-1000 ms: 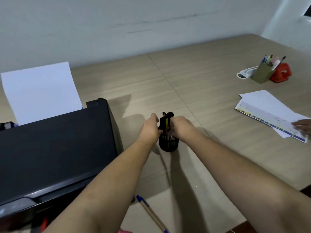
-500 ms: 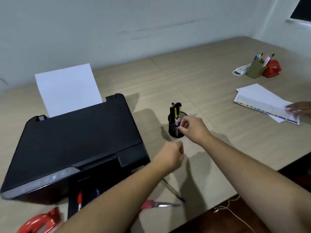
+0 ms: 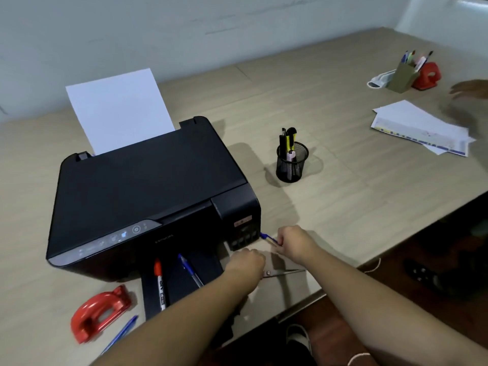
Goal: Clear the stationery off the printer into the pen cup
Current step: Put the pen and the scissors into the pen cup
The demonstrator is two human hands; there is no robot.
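The black printer sits left of centre, with white paper standing in its rear feed. A red-capped marker and a blue pen lie on its front output tray. The black mesh pen cup stands to the right of the printer and holds a yellow cutter and other items. My right hand is closed on a blue-capped pen at the printer's front right corner. My left hand is curled over the handles of the scissors, whose blades stick out to the right on the table.
A red hole punch and a blue pen lie on the table front left. Far right are loose papers, an olive pen holder, another red punch and another person's hand. The table edge runs close on the right.
Both my hands have left the pen cup and come back to the table's near edge. The right hand has closed on the blue-capped pen and the left has settled on the scissors.
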